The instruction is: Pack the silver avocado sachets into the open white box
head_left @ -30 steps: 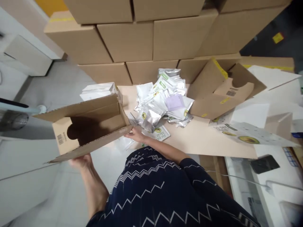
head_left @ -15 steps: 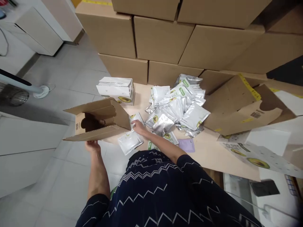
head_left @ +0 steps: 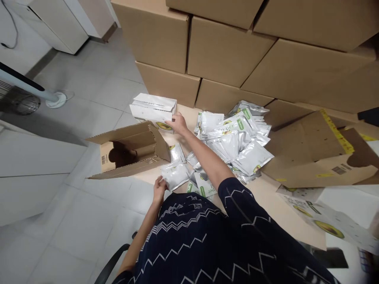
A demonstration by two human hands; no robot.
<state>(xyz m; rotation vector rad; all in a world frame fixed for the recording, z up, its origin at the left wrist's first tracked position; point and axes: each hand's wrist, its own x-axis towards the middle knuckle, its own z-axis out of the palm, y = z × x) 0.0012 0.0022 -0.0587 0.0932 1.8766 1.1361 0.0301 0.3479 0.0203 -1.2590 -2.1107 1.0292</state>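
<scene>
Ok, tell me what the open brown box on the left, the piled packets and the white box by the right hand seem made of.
Open brown box: matte corrugated cardboard, judging by its ragged edges. Piled packets: shiny foil or metallised film, perhaps; they crease and glint silver. White box: probably smooth printed card, given its creased flaps.

Before you on the tabletop (head_left: 286,213) lay the heap of packets (head_left: 237,136), the stacked cartons (head_left: 220,55) behind it. To your left was the left carton (head_left: 137,166), the small box (head_left: 154,114) behind it, loose packets (head_left: 176,175) just to its right. Right of the heap lay the right carton (head_left: 308,154).
</scene>
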